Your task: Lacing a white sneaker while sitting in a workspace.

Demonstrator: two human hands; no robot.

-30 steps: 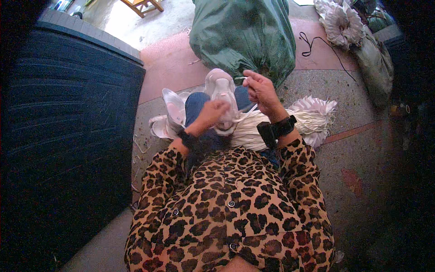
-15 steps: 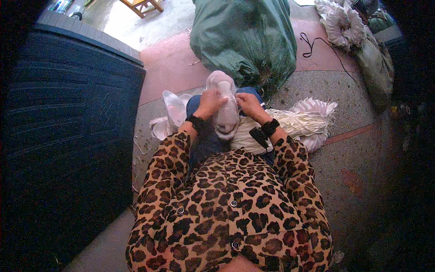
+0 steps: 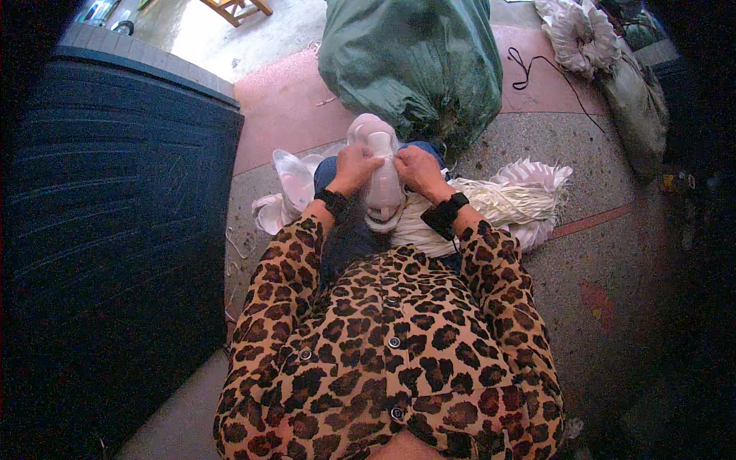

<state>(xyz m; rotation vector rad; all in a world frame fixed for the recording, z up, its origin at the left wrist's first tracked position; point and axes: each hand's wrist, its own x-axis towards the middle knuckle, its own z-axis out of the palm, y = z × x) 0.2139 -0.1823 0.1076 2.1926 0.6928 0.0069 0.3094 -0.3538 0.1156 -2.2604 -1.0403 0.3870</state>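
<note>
Left hand [image 3: 356, 165] and right hand [image 3: 415, 167] both gripping pale shoe sole [image 3: 381, 172], long axis pointing away

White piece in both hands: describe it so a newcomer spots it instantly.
Find the big green sack at top centre. Just below it, over the lap, the left hand and right hand grip a pale moulded piece; unlike the flat white bundle beside it, it stands raised.

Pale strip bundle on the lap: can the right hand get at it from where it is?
Probably yes. The right hand grips the white moulded piece along with the left hand, and the pale strip bundle lies just beside its wrist with nothing between them; it would have to let go first.
</note>
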